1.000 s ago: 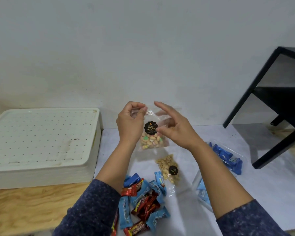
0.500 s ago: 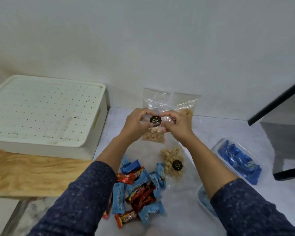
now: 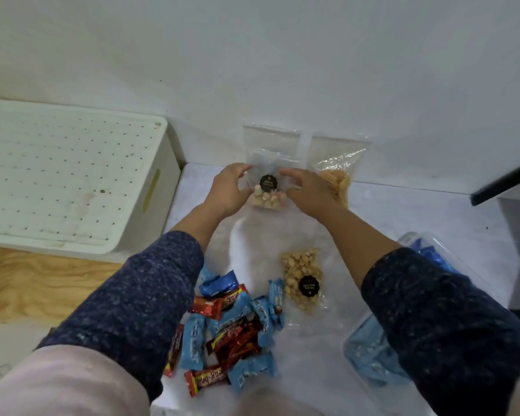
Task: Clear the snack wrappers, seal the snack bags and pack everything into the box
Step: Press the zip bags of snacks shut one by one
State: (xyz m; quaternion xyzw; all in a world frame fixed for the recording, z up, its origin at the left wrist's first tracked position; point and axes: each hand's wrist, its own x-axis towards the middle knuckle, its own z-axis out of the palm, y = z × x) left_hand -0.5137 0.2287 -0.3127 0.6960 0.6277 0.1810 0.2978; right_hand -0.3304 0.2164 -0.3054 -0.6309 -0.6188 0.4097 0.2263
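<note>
Biscuit bag (image 3: 266, 187), the clear one with the round black label, has come down in the last second from chest height to the far edge of the white table (image 3: 403, 211), right at the foot of the wall. A second ago it hung in the air, pinched by its top; now it stands with its bottom on or just above the tabletop, in front of an empty-looking clear pouch (image 3: 270, 139) that leans on the wall and just beside a bag of yellow sticks (image 3: 338, 178). The left hand (image 3: 227, 189) grips its left side with curled fingers, and the right hand (image 3: 305, 190) cups the right side, fingers bent round the plastic; whether the right fingertips actually pinch it I cannot tell.

My reading is that the sealing of this bag is finished or nearly so, and it is being parked with the other bags, not packed. The white box (image 3: 72, 178) sits at the left on the wooden surface with its perforated lid on, so packing has not begun. A second labelled bag of pale biscuits (image 3: 302, 279) lies flat nearer the middle of the table, and the heap of blue and red candy bars (image 3: 231, 328) at the near edge is unsorted. A clear tray of blue packets (image 3: 433, 256) sits at the right edge.
</note>
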